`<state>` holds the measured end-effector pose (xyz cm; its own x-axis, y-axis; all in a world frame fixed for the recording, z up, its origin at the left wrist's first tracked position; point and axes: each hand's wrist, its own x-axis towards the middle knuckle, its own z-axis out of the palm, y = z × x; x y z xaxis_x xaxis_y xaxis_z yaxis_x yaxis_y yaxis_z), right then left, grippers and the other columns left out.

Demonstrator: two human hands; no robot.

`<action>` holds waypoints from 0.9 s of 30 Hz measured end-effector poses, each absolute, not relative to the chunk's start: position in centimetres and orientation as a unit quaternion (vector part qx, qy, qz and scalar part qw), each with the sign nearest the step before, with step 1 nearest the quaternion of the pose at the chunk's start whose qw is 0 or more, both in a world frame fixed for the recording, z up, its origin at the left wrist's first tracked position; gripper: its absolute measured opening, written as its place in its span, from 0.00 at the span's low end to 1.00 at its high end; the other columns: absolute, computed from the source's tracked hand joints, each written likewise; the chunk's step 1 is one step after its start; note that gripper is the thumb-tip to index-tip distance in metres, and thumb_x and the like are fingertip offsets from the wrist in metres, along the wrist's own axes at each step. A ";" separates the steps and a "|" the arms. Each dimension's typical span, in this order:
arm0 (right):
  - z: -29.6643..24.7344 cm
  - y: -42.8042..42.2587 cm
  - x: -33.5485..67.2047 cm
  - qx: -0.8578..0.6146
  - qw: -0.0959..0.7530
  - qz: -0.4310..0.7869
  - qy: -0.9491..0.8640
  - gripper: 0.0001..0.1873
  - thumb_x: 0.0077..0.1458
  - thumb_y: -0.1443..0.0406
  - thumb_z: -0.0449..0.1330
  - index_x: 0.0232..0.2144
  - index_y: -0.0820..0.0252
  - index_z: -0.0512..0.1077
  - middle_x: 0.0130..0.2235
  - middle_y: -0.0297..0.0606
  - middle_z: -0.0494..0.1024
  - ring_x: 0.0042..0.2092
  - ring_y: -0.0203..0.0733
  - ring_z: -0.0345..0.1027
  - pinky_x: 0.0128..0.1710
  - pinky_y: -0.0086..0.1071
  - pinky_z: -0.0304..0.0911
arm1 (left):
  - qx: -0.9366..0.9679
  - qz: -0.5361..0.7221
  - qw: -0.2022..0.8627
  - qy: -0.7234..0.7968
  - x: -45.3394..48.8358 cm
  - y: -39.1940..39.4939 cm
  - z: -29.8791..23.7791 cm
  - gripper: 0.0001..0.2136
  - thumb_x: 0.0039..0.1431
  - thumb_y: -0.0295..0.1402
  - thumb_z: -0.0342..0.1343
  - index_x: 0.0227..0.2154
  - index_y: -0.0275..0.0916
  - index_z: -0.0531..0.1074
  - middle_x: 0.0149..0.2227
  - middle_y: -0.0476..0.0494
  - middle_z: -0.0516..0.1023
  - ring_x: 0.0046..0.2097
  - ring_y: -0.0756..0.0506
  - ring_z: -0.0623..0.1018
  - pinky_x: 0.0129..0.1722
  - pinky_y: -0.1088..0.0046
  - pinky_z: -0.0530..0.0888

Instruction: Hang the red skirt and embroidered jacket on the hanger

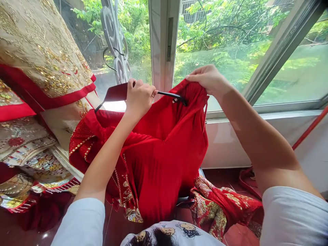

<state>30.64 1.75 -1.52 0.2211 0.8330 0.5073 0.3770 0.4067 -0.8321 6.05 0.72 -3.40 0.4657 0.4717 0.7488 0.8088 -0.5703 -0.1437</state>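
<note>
Left hand [139,96] has fingers wrapped snug round a black hanger [170,94]. Right hand [208,79] has the red garment [164,167] pinched at its far right edge, fingertips basically together.

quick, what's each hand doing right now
Left hand: closed around a black clothes hanger with a thin hook.
Right hand: closed, pinching the edge of a bright red cloth garment.
</note>
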 end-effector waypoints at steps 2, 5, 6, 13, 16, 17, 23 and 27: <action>1.0 0.5 29.0 -0.511 0.606 0.085 -0.604 0.07 0.49 0.69 0.65 0.27 0.72 0.75 0.20 0.30 0.65 0.23 0.27 0.56 0.26 0.29 0.55 | -0.814 -0.343 0.259 -0.390 6.1 1.0 -3.6 0.17 0.65 0.34 0.41 0.32 0.37 0.75 0.36 0.36 0.79 0.49 0.38 0.72 0.57 0.48 0.56; 2.5 -2.0 25.9 -0.510 0.569 -0.074 -0.640 0.08 0.48 0.66 0.65 0.29 0.71 0.77 0.24 0.33 0.68 0.27 0.28 0.56 0.31 0.31 0.56 | -0.812 -0.348 0.260 -0.390 6.3 1.3 -3.7 0.17 0.65 0.32 0.41 0.32 0.36 0.76 0.36 0.34 0.79 0.48 0.37 0.72 0.57 0.48 0.55; 2.0 -3.0 24.7 -0.519 0.541 -0.111 -0.652 0.08 0.49 0.66 0.65 0.28 0.69 0.77 0.25 0.35 0.70 0.28 0.30 0.57 0.33 0.31 0.57 | -0.812 -0.348 0.257 -0.391 6.3 1.3 -3.8 0.17 0.64 0.31 0.41 0.32 0.36 0.76 0.36 0.34 0.79 0.48 0.37 0.72 0.57 0.48 0.55; -9.5 -6.2 18.7 -0.574 0.260 -0.115 -0.768 0.21 0.60 0.65 0.53 0.54 0.68 0.67 0.39 0.49 0.79 0.37 0.49 0.73 0.35 0.35 0.63 | -0.816 -0.333 0.255 -0.398 5.8 1.8 -4.0 0.17 0.64 0.30 0.41 0.35 0.34 0.77 0.35 0.35 0.78 0.50 0.39 0.71 0.60 0.52 0.54; -11.0 -4.4 20.3 -0.563 0.299 -0.091 -0.765 0.25 0.61 0.59 0.52 0.58 0.62 0.64 0.36 0.44 0.79 0.35 0.48 0.74 0.35 0.36 0.65 | -0.816 -0.340 0.269 -0.381 5.5 2.2 -4.2 0.17 0.64 0.29 0.40 0.34 0.35 0.77 0.33 0.37 0.78 0.48 0.39 0.71 0.60 0.53 0.55; -10.7 -3.4 21.5 -0.558 0.352 -0.093 -0.746 0.23 0.62 0.58 0.51 0.56 0.60 0.66 0.34 0.42 0.79 0.33 0.46 0.73 0.36 0.36 0.65 | -0.816 -0.343 0.272 -0.377 5.4 2.3 -4.2 0.17 0.64 0.29 0.40 0.34 0.35 0.77 0.32 0.37 0.78 0.48 0.39 0.71 0.59 0.53 0.56; -9.6 2.4 27.0 -0.403 0.544 -0.002 -0.736 0.20 0.56 0.57 0.54 0.49 0.58 0.71 0.44 0.44 0.77 0.44 0.44 0.72 0.40 0.36 0.68 | -0.810 -0.336 0.288 -0.385 5.4 2.6 -4.4 0.16 0.63 0.27 0.42 0.33 0.35 0.77 0.31 0.38 0.77 0.47 0.40 0.72 0.59 0.53 0.57; -11.5 4.4 26.3 -0.381 0.517 0.047 -0.765 0.19 0.54 0.55 0.54 0.43 0.59 0.72 0.43 0.45 0.77 0.42 0.46 0.71 0.40 0.39 0.67 | -0.808 -0.326 0.321 -0.370 4.7 2.4 -4.9 0.16 0.64 0.28 0.42 0.32 0.34 0.76 0.31 0.38 0.78 0.47 0.40 0.72 0.59 0.53 0.58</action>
